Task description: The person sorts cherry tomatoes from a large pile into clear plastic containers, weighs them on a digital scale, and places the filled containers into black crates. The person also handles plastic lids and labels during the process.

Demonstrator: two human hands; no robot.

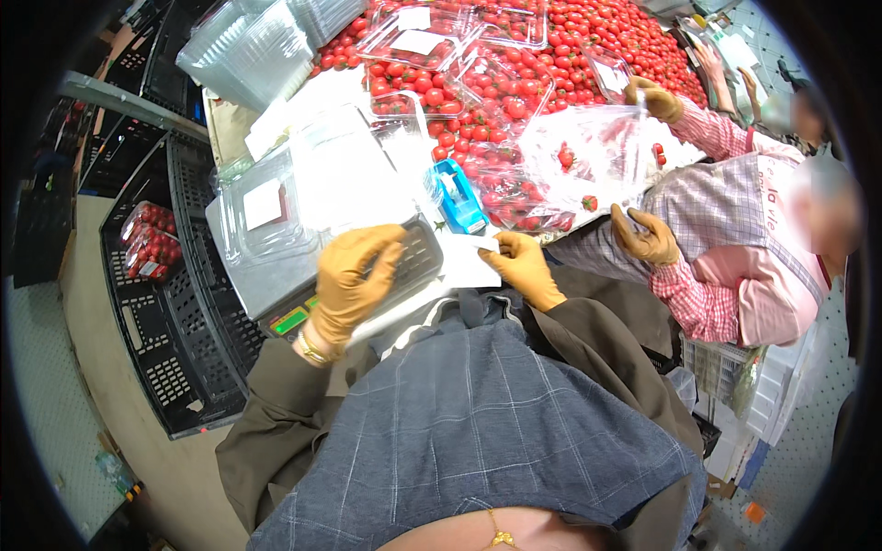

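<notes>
My left hand (358, 279), in a tan rubber glove, hovers over the near edge of a digital scale (241, 279) with its thumb and fingers apart, nothing visible in them. On the scale's metal platform rests a clear plastic clamshell box (303, 224) with a white label (263, 205). My right hand (527, 272), gloved alike, pinches a small white paper slip (488, 244) between thumb and fingers. Below it lies a white sheet (472, 268) at the table's near edge. Just beyond stands a blue tape dispenser (458, 198), with a green tomato stem (439, 225) beside it.
Heaped cherry tomatoes (572, 41) cover the far table, with filled clear boxes (413, 41) on them. Stacked empty boxes (248, 52) stand far left. A black crate (148, 330) holds packed tomatoes (150, 241). At right, a co-worker's gloved hands (648, 237) flank a plastic bag (586, 148).
</notes>
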